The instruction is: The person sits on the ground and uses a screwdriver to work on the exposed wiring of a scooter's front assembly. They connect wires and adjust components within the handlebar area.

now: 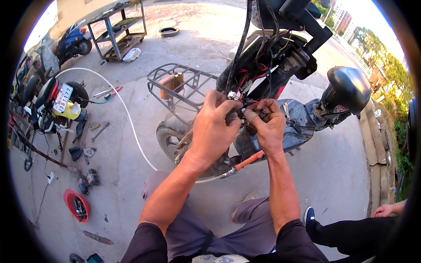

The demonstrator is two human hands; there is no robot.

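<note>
Above grey concrete, both hands [241, 125] pinch thin red wires [252, 101].

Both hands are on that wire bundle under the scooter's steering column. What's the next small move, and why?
Probably steady the small white connector with the left hand while the right hand eases the red wires clear of it. Both hands pinch at the same spot, and red and black wires crowd closely around the connector.
</note>
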